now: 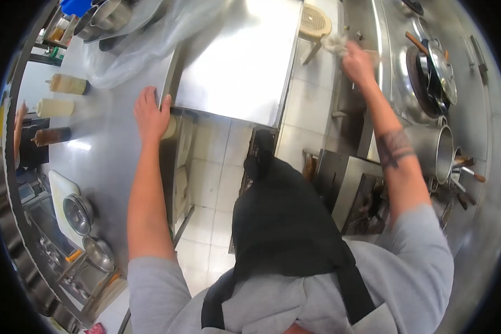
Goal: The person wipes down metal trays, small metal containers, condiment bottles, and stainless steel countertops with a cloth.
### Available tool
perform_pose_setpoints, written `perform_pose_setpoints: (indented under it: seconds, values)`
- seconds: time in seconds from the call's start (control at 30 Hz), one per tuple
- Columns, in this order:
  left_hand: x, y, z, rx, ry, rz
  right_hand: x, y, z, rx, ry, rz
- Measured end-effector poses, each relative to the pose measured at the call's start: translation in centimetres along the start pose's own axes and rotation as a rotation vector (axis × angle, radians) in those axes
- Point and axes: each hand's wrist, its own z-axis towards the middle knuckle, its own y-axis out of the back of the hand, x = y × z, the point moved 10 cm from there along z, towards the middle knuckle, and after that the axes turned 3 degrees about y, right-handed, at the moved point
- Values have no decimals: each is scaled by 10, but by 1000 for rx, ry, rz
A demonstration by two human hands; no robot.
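Note:
My left hand (151, 115) lies flat on the edge of the steel worktable (108, 150), fingers a little apart, with nothing in it. Its thumb is beside the corner of a wide, shiny steel panel (234, 61) that juts across the aisle. Stretched out to the far right, my right hand (357, 64) is closed on a pale, crumpled cloth (334, 44). That hand is over the edge of the steel counter on the right, slightly blurred.
Sauce bottles (54, 107), metal bowls (78, 214) and a white cutting board (61, 195) are on the left table. Plastic sheeting (122, 55) lies farther up. At right are pans (426, 72), a large pot (437, 147) and a stove (364, 200). A stool (315, 23) stands beyond.

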Motion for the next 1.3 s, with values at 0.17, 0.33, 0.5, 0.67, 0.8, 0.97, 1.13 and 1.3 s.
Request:
perform_pose_setpoints:
  seconds: [0.17,0.33,0.5,0.67,0.8,0.97,1.13,1.3]
  values:
    - [6,-1,-2,24,12,-21,-19,12,-13,39,-328,81]
    - [-1,6,2,8,5,-16,92,-6,-49,108,-189,462]
    - [-8,9,6,33,8,-55,218,-199,-141,721,278,356]
    - [0,-1,11,97,71,-127,218,-285,-129,672,498,120]
    - [5,-8,10,172,103,-133,143,-341,-11,444,288,-91]
    - [10,-15,9,267,152,-55,5,-369,166,163,-162,-318]
    - [10,-18,10,286,172,-51,-30,-397,290,72,-527,-348]
    - [11,-23,9,316,153,1,38,-467,334,267,-596,-455]
